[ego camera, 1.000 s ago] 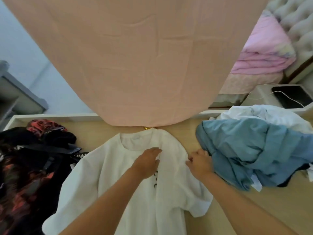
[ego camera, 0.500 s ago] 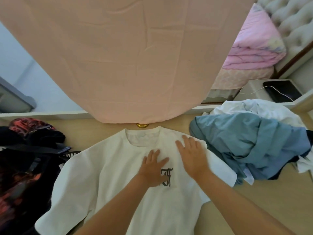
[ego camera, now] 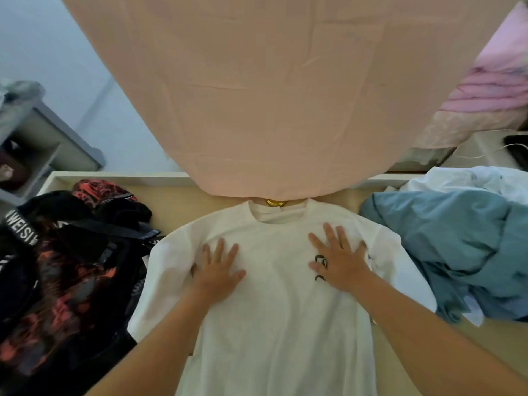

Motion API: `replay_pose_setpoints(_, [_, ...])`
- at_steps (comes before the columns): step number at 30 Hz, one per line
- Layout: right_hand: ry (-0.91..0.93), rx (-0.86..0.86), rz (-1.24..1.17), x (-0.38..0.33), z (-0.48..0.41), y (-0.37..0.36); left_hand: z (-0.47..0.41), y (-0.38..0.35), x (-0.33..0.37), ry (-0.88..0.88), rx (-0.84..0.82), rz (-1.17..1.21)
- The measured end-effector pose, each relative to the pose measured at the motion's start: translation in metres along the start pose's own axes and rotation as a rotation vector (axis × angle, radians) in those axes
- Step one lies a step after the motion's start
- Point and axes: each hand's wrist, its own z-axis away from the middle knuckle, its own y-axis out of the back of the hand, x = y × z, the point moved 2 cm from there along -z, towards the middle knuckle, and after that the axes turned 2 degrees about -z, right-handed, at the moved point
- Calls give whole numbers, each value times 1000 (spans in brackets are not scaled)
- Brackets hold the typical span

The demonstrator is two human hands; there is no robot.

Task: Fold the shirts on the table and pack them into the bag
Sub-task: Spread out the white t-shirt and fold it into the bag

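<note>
Room: pale blue wall (ego camera: 57,52) far left, w/ a grey shelf unit (ego camera: 48,138) in front of it, just beyond the bench's left corner. The bench (ego camera: 177,210) is light wood w/ a raised white rim along the far edge. On its left end sits the bag (ego camera: 57,267), black w/ red-orange print & lettered straps, slumped. A big peach cloth (ego camera: 271,95) hangs down the middle of the view, lower edge reaching the bench's far side. A small gold round thing (ego camera: 275,202) shows just under it.

White T-shirt (ego camera: 280,324) lies flat, front up, centre of bench, collar away from the person, sleeve on the left side up against the bag. Left grip (ego camera: 217,271): fingers straight & spread, palm down on the shirt's chest near that sleeve, holding nothing. Right grip (ego camera: 340,264): same, flat & spread on the chest near the other shoulder, partly covering a black print (ego camera: 319,260). The two grips are well apart, mid-chest bare btw them.

Right end of bench: crumpled blue shirt (ego camera: 457,247) in a heap, touching the T-shirt's sleeve on that side, w/ a white garment (ego camera: 471,178) bunched behind it. Beyond the bench, far right: pink bedding (ego camera: 491,90) & a dark device (ego camera: 518,147), cut by the frame edge.
</note>
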Motion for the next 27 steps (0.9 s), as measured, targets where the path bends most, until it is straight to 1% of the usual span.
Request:
replay_pose_setpoints(3, [12, -16, 13, 0, -1, 6, -2, 13, -11, 8, 85, 130])
replay_pose_setpoints(5, [6, 14, 22, -10, 8, 7, 10, 13, -10, 2, 109, 129])
replay_pose_setpoints(7, [20, 64, -1, -26, 24, 4, 29, 9, -4, -65, 165, 104])
replay_pose_setpoints(9, [88, 114, -23, -46, 43, -3, 52, 7, 1, -140, 305, 59])
replay_pose_setpoints(12, [241, 100, -48, -83, 66, -8, 76, 19, -5, -153, 622, 4])
replay_pose_setpoints(14, [310, 84, -63, -111, 72, -5, 89, 34, -20, -79, 804, -27])
replay_pose_setpoints(15, [342, 75, -68, -127, 73, -1, 96, 43, -31, -4, 866, -44])
replay_pose_setpoints(16, [381, 71, -72, -143, 74, 4, 103, 50, -43, 88, 891, -54])
replay_pose_setpoints(17, [428, 70, -76, -160, 75, 9, 110, 55, -55, 182, 862, -43])
replay_pose_setpoints(18, [475, 67, -84, -177, 75, 13, 117, 59, -66, 264, 775, 2])
replay_pose_setpoints(19, [515, 53, -92, -194, 75, 15, 121, 60, -75, 327, 631, 80])
replay_pose_setpoints(21, [550, -30, -73, -220, 76, 11, 124, 51, -91, 390, 372, 169])
replay_pose_setpoints(23, [510, -158, 7, -230, 75, -1, 126, 41, -103, 430, 192, 244])
replay_pose_setpoints(25, [467, -242, 94, -231, 74, -8, 129, 38, -110, 488, 110, 499])
replay_pose_setpoints(27, [457, -234, 101, -234, 74, -5, 127, 43, -116, 537, 94, 814])
